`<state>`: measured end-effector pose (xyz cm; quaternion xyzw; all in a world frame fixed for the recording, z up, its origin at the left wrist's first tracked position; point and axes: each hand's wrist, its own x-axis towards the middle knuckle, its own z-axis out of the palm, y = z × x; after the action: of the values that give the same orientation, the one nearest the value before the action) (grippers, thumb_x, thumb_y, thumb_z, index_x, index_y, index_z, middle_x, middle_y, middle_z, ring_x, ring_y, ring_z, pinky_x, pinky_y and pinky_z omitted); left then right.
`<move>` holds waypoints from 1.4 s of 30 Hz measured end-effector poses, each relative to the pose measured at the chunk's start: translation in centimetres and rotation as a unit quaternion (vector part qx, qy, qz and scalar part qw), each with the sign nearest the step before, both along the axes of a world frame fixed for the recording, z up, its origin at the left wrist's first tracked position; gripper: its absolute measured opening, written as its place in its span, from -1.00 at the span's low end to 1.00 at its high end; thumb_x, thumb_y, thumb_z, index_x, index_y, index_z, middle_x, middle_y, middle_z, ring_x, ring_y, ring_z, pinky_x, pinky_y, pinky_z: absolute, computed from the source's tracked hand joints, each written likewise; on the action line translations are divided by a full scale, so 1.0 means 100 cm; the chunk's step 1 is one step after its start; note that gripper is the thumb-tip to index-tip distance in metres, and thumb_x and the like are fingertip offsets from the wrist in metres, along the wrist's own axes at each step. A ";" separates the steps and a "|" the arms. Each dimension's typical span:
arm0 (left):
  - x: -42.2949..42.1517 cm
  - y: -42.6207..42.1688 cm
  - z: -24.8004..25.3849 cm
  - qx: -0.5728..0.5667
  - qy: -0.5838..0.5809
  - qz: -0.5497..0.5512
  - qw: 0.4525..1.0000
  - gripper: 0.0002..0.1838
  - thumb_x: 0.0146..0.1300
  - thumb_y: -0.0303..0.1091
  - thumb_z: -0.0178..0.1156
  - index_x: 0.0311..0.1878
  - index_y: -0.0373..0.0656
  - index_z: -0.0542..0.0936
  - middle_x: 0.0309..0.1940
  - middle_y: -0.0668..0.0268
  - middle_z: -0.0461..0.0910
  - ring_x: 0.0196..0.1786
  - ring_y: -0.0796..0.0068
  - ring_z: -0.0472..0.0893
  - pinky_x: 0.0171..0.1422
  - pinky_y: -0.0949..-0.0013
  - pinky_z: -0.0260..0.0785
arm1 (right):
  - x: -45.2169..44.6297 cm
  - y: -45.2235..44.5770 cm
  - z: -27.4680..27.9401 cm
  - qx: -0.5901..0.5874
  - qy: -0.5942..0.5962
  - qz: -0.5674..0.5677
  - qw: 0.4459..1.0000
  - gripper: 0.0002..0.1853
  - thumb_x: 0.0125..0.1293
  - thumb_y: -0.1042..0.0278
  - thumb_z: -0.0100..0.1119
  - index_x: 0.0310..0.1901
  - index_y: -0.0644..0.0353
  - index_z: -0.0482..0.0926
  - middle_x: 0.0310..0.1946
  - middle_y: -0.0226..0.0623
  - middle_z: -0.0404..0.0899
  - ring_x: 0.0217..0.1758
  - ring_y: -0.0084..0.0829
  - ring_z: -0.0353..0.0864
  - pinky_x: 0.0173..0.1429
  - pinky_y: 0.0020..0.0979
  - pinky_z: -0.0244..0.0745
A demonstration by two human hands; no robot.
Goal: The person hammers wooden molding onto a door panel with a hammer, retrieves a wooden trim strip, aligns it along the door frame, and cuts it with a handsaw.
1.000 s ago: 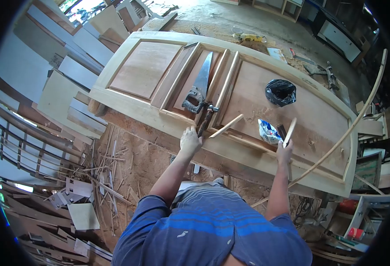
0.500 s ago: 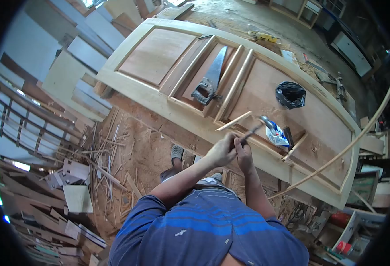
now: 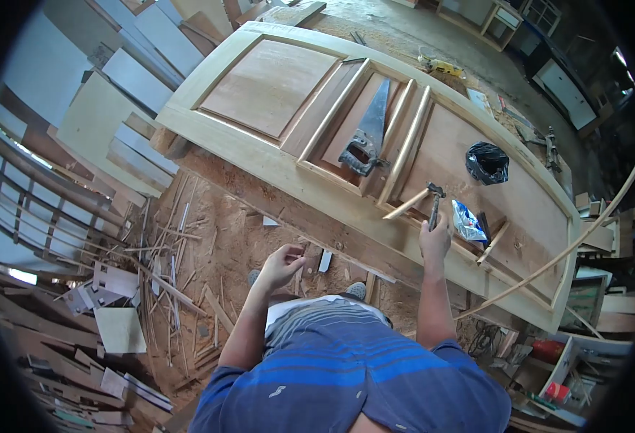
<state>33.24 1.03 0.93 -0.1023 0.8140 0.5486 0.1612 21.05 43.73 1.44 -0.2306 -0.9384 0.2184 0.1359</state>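
My right hand is wrapped round the handle of a hammer, its head pointing away from me over the panelled wooden door. Held off to the left, beyond the door's near edge, my left hand has its fingers curled in a pinch; anything between them is too small to make out. Close to the hammer head, a short wood strip slants across the door's moulding. Right of the hammer lies a blue and white plastic packet. A handsaw rests on the narrow middle panel.
A black plastic bag sits open on the right panel. One long curved wood strip crosses the door's right end. Wood offcuts and sawdust cover the floor at left. Boards lean behind, and a yellow power tool lies beyond the door.
My hands, earlier together at the hammer, are now apart. The left has moved left and down, off the hammer; the right has moved right with it. The view has shifted slightly.
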 end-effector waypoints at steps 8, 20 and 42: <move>0.027 -0.152 -0.032 0.012 0.000 0.012 1.000 -0.61 0.52 -0.28 0.45 0.26 -0.32 0.70 0.06 0.09 0.84 0.09 0.34 0.82 0.23 0.25 0.66 | -0.123 -0.132 -0.040 0.212 0.009 0.187 0.959 -0.64 0.40 0.44 0.25 0.18 0.21 0.79 0.13 -0.09 0.73 0.35 0.07 0.66 0.47 0.07 0.52; 0.057 -0.410 -0.067 0.044 -0.012 0.161 0.986 -0.61 0.48 -0.27 0.47 0.24 -0.30 0.71 0.06 0.09 0.85 0.10 0.32 0.84 0.26 0.25 0.68 | -0.087 -0.312 0.019 0.050 -0.027 0.255 0.965 -0.66 0.44 0.41 0.19 0.11 0.40 0.77 0.26 0.23 0.72 0.41 0.13 0.68 0.52 0.02 0.55; 0.050 -0.592 0.063 -0.165 -0.032 0.444 0.880 -0.50 0.45 -0.05 0.42 0.29 -0.19 0.70 0.11 -0.01 0.81 0.22 0.05 0.80 0.38 0.07 0.62 | -0.152 -0.944 0.066 -0.256 -0.240 0.736 0.579 -0.70 0.56 0.31 0.42 0.18 0.30 0.81 -0.19 -0.29 0.87 -0.14 -0.54 0.79 0.06 -0.40 0.69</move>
<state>38.26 -58.14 7.23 -0.4953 0.7566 0.4167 -0.0924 5.82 -50.65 8.01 0.4700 -0.6899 0.4111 -0.3661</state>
